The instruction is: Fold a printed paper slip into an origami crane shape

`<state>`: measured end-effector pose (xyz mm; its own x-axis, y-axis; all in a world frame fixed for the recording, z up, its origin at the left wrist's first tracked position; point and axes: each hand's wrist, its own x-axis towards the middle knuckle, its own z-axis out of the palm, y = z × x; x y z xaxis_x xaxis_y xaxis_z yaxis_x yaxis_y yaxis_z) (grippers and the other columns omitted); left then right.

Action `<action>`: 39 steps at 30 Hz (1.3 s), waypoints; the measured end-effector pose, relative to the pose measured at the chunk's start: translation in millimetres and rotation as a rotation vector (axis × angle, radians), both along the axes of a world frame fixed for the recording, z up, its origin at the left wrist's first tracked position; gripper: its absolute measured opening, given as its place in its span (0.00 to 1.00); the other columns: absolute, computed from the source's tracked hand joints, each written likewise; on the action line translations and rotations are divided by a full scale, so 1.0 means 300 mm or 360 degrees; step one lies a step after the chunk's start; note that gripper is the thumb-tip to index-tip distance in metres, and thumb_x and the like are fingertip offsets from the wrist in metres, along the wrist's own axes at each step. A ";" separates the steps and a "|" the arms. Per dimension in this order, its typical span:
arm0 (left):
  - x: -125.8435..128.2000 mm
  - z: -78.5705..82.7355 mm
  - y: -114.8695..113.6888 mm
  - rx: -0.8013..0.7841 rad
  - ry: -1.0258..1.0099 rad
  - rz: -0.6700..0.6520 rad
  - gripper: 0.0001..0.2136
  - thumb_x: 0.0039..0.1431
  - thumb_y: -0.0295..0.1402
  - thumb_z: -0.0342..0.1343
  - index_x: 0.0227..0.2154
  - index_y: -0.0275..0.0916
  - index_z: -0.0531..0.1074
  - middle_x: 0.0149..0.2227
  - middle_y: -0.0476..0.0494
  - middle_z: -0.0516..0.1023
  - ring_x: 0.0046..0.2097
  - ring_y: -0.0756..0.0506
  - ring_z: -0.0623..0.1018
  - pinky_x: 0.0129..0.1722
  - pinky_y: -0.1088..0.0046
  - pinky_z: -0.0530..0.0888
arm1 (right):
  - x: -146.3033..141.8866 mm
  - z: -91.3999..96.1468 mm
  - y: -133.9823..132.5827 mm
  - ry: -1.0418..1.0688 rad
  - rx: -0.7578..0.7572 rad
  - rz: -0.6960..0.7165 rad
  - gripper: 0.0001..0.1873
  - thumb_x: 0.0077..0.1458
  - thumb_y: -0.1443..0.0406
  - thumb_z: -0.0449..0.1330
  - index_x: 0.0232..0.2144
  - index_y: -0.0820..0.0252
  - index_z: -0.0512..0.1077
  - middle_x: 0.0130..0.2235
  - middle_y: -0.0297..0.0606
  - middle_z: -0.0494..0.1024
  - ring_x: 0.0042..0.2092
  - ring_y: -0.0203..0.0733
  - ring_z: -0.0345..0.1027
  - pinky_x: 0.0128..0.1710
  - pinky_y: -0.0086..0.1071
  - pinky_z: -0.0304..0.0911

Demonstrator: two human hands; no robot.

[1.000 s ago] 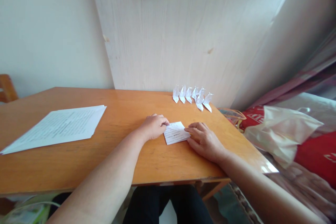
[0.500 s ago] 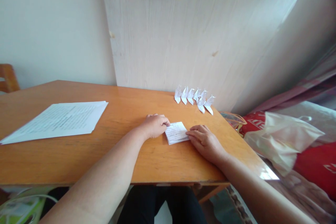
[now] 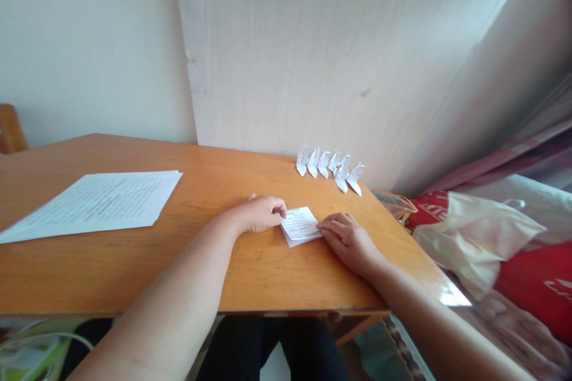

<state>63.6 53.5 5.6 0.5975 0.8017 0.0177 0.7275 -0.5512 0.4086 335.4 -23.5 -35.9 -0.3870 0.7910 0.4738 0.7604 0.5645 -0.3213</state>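
A small folded sheet of printed paper [image 3: 300,225] lies on the wooden table between my two hands. Its layers stand slightly apart along the near edge. My left hand [image 3: 263,213] pinches the paper's left edge between thumb and fingers. At the opposite side, my right hand [image 3: 346,236] rests on the table, its fingertips closed on the right edge of the paper. Beyond them stands a cluster of several folded paper figures [image 3: 324,165] with printed text on them.
A stack of printed sheets [image 3: 102,205] lies on the left part of the table [image 3: 179,268]. The wall [image 3: 268,71] rises behind the table. Bags, one of them whitish [image 3: 482,232], crowd the right side beyond the table edge. A wooden chair back [image 3: 11,128] shows at far left.
The paper's top layer now sits lifted a little from the layer beneath, showing its near edge more. My left hand has shifted slightly left; the right hand stays put.
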 end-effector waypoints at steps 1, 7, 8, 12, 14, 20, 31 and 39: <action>-0.002 0.005 -0.004 -0.0014 0.0006 -0.0010 0.11 0.54 0.31 0.52 0.39 0.46 0.76 0.42 0.52 0.81 0.44 0.44 0.77 0.51 0.67 0.68 | 0.000 0.000 0.001 0.0005 0.0000 0.0001 0.12 0.66 0.63 0.54 0.42 0.54 0.78 0.44 0.42 0.77 0.47 0.46 0.70 0.48 0.41 0.67; -0.004 0.028 -0.026 -0.0031 0.0103 -0.0061 0.10 0.51 0.37 0.58 0.37 0.47 0.75 0.43 0.50 0.78 0.49 0.40 0.74 0.60 0.53 0.58 | -0.001 0.001 0.003 0.0044 -0.0002 0.0002 0.12 0.65 0.64 0.54 0.42 0.54 0.78 0.44 0.43 0.77 0.46 0.46 0.70 0.48 0.41 0.68; -0.003 0.029 -0.028 -0.0033 0.0116 -0.0066 0.09 0.52 0.39 0.58 0.36 0.47 0.75 0.44 0.50 0.78 0.49 0.40 0.74 0.60 0.51 0.57 | 0.000 0.000 0.003 0.0050 0.0001 0.0002 0.12 0.65 0.64 0.54 0.42 0.54 0.78 0.44 0.43 0.77 0.46 0.46 0.70 0.48 0.42 0.68; -0.002 0.029 -0.035 -0.0042 0.0120 -0.0081 0.07 0.56 0.41 0.56 0.34 0.46 0.75 0.46 0.49 0.76 0.50 0.40 0.73 0.62 0.45 0.51 | 0.005 -0.002 0.006 0.0098 -0.0019 0.0000 0.12 0.64 0.65 0.54 0.43 0.55 0.78 0.44 0.44 0.77 0.47 0.46 0.71 0.49 0.42 0.68; -0.002 0.030 -0.039 -0.0051 0.0126 -0.0076 0.07 0.56 0.40 0.56 0.34 0.46 0.75 0.47 0.48 0.76 0.51 0.40 0.72 0.62 0.42 0.48 | 0.007 -0.001 0.006 0.0129 -0.0033 -0.0010 0.13 0.63 0.66 0.54 0.43 0.56 0.78 0.44 0.43 0.77 0.47 0.46 0.71 0.50 0.41 0.68; 0.010 0.023 -0.044 0.0027 0.0122 -0.0028 0.08 0.58 0.41 0.55 0.34 0.46 0.76 0.45 0.47 0.77 0.51 0.39 0.72 0.62 0.43 0.50 | -0.012 0.015 -0.011 0.0015 -0.0005 0.0001 0.13 0.63 0.67 0.55 0.45 0.56 0.77 0.45 0.43 0.78 0.47 0.46 0.70 0.49 0.41 0.67; 0.073 -0.039 -0.068 0.0446 0.0141 0.0096 0.22 0.61 0.56 0.48 0.39 0.45 0.76 0.45 0.40 0.76 0.50 0.35 0.72 0.51 0.55 0.65 | -0.075 0.079 -0.094 -0.0198 -0.0063 0.0292 0.13 0.66 0.63 0.53 0.46 0.53 0.76 0.41 0.41 0.80 0.43 0.46 0.72 0.46 0.39 0.66; 0.067 -0.033 -0.077 0.0311 0.0094 0.0005 0.14 0.59 0.44 0.57 0.47 0.50 0.73 0.54 0.44 0.75 0.59 0.34 0.67 0.63 0.38 0.42 | -0.069 0.049 -0.051 0.0281 -0.0148 0.0023 0.13 0.64 0.63 0.55 0.47 0.54 0.76 0.43 0.40 0.81 0.43 0.44 0.75 0.44 0.36 0.68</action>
<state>83.9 30.4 -4.4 0.5996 0.7882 0.1384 0.7488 -0.6136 0.2506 314.6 -38.8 -21.3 -0.3158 0.8296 0.4604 0.6797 0.5364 -0.5003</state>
